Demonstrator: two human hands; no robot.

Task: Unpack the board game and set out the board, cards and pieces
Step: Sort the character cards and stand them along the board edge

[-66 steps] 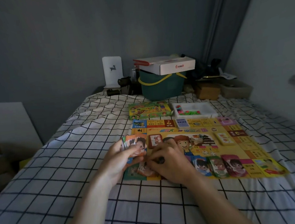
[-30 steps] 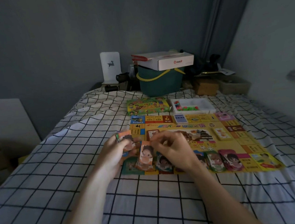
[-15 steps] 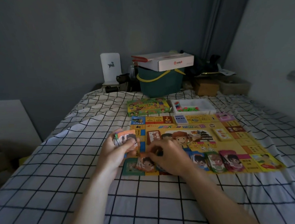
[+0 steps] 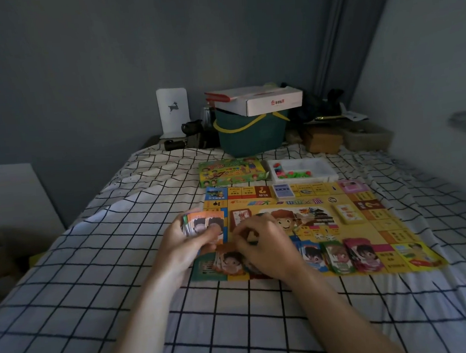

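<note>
Two hands meet at the yellow printed game board's (image 4: 328, 218) near-left corner: left hand (image 4: 186, 246) grips fanned character cards (image 4: 205, 223), upright; right hand (image 4: 263, 247) pinches an orange card (image 4: 229, 261) lying flat.

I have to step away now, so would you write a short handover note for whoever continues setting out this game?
Left hand: holds a fanned stack of character cards above the board's near left corner.
Right hand: fingers curled, setting a card onto the pile on the near edge; grip unclear.
Done: board unfolded on the bed; three card piles along the near edge, small decks further up.
Left: deal out the held cards; pieces remain in the white tray beside the game box.
</note>
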